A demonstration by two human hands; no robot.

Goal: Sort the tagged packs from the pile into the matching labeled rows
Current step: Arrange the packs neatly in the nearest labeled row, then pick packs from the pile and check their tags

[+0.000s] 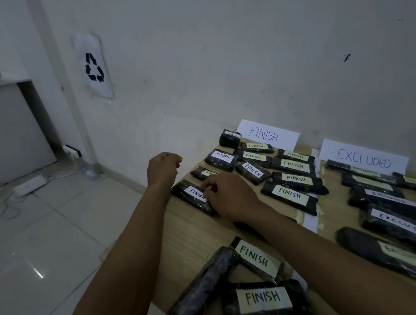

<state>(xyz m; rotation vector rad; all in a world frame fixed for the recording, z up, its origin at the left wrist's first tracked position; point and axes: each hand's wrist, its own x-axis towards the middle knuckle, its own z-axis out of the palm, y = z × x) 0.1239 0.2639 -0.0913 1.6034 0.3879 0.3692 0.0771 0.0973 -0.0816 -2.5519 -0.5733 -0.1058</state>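
Note:
Black wrapped packs with paper tags lie on a wooden table (194,232). My right hand (228,196) grips the near end of one FINISH pack (192,195) lying at the table's left edge, its fingers curled at the tag. My left hand (164,169) hovers just left of it with curled fingers and holds nothing. Behind them, several packs of the FINISH row (292,179) lie below the FINISH sign (265,135). The EXCLUDED row (398,222) lies under the EXCLUDED sign (363,160). The pile (262,296) at the front holds two FINISH-tagged packs and a third pack with no tag showing.
The table's left edge drops to a tiled floor with a white power strip (30,184), cables and a plastic bottle (89,172). A recycling poster (95,67) hangs on the wall. Another dark pack (249,228) lies partly under my right forearm.

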